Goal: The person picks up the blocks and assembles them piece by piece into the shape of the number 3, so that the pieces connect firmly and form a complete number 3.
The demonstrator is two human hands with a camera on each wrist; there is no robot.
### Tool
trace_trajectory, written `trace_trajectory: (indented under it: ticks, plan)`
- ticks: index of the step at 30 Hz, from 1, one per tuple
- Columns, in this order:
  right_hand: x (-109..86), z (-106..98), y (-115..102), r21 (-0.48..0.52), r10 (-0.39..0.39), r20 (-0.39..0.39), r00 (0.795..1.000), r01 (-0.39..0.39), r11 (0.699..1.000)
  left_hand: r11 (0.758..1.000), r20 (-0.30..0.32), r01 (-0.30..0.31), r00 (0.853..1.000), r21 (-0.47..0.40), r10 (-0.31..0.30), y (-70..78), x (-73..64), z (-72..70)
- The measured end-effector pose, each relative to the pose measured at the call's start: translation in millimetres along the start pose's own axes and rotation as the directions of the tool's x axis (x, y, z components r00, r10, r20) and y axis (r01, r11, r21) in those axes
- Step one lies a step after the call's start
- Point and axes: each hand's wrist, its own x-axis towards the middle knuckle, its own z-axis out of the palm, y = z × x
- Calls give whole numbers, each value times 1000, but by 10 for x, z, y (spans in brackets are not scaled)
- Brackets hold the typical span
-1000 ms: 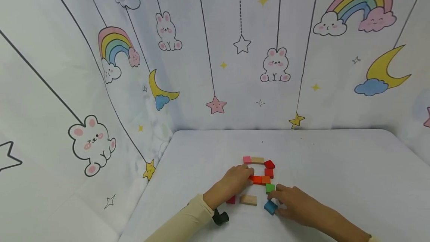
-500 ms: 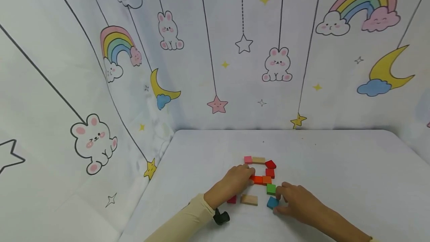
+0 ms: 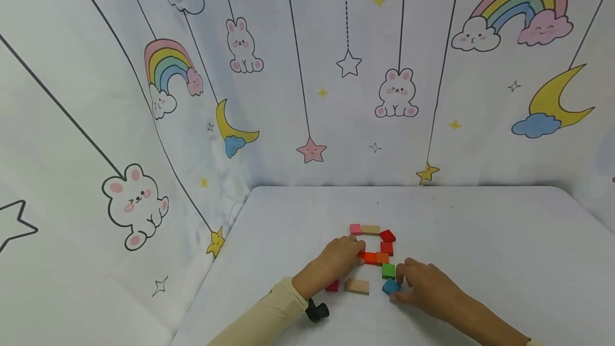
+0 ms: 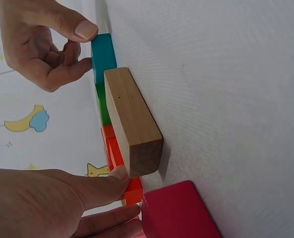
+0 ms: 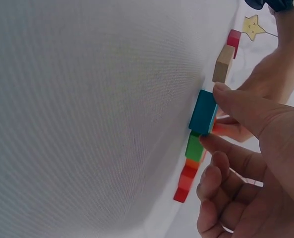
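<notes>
My right hand (image 3: 427, 284) has thumb and index finger at opposite sides of a blue block (image 3: 391, 286), pinching it. The block sits slightly turned, just in front of a green block (image 3: 388, 270). In the right wrist view, the blue block (image 5: 203, 112) lies right at the green one's end. My left hand (image 3: 333, 260) reaches over the table, thumb and fingertips on either side of the left end of an orange-red block (image 3: 369, 258). In the left wrist view, that orange-red block (image 4: 133, 191) shows between thumb and fingers. An orange block (image 3: 382, 258) adjoins it on the right.
Behind, a pink block (image 3: 355, 229), a wooden block (image 3: 370, 230), a red pentagonal block (image 3: 387, 235) and a red block (image 3: 386, 249) form a bend. Nearer lie another wooden block (image 3: 357, 286) and a crimson block (image 3: 332, 285). A black device (image 3: 317, 311) shows beside the left wrist.
My right hand has pushed the blue block away from me and slightly right, up to the green block, turning it a little. My left hand has stayed in place.
</notes>
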Motion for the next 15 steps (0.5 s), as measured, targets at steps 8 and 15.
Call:
trace_trajectory:
  ticks: [8,15]
  plan:
    - [-2,6,19,23,-2,-14,1000,2,1000,1000,6,-1,1000,-6,1,8,-9,-18]
    - [-22,-26,8,21,-13,-42,999,13,1000,1000,1,-4,1000,-7,4,5,-10,-17]
